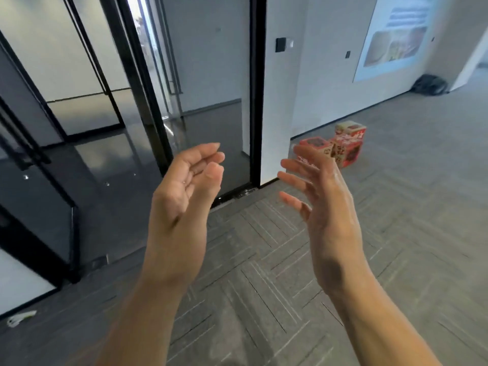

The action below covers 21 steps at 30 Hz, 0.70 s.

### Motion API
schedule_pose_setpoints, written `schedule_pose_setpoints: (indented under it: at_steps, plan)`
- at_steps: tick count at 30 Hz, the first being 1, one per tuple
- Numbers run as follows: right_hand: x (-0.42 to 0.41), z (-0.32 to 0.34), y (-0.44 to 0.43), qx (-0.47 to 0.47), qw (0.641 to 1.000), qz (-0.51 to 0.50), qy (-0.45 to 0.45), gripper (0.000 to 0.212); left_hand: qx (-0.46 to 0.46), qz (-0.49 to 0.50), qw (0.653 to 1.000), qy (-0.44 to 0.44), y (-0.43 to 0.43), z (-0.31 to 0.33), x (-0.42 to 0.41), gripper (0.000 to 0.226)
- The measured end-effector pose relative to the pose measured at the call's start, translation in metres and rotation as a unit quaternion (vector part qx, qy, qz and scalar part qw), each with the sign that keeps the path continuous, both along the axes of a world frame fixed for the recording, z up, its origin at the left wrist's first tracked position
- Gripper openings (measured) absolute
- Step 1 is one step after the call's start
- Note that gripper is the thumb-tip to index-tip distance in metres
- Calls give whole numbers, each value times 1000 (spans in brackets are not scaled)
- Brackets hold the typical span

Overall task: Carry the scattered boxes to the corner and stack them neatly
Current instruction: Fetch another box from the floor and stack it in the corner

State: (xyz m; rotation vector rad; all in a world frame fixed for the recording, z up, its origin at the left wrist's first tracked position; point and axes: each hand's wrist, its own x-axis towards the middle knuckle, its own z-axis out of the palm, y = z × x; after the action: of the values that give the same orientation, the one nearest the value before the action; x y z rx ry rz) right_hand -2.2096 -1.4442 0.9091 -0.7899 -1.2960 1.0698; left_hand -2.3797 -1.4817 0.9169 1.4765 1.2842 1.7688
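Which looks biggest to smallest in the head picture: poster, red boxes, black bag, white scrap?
Largest to smallest:
1. poster
2. red boxes
3. black bag and white scrap look about alike. The scrap is nearer the camera, so I won't rank them.

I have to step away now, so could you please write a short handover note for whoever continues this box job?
Left hand: open, holds nothing.
Right hand: open, fingers spread, holds nothing.
Red and cream printed cardboard boxes: about three, clustered on the grey carpet by the white wall, ahead to the right; the right hand partly hides one.
Done: no neat stack shows.
Left: carry the boxes to the corner and stack them; which corner cannot be told.
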Motion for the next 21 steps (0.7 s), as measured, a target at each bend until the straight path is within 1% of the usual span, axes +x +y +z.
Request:
schedule_pose_setpoints:
  at_steps: [2, 3, 6, 7, 12, 17, 21]
  plan:
    - [36, -3, 23, -3, 1000, -24, -15, 84, -3, -23, 1000, 8, 35, -4, 30, 56]
    - [53, -6, 35, -6, 999, -40, -19, 82, -6, -35, 999, 10, 54, -6, 45, 55]
    - [106, -20, 72, -28, 995, -94, 2, 60, -17, -77, 997, 13, 114, -14, 93, 53]
    - [122, -26, 84, -39, 993, -110, 10, 57, -21, -93, 995, 15, 134, -18, 108, 52]
    - [183, -50, 169, -69, 983, -171, 15, 66, -33, -161, 986, 31, 241, -41, 173, 50]
    - [227, -57, 285, -68, 976, -208, -22, 76, -31, -198, 980, -6, 376, -56, 211, 46]
    - [263, -42, 386, -67, 971, -225, -36, 76, -32, -203, 978, -32, 492, -47, 243, 29]
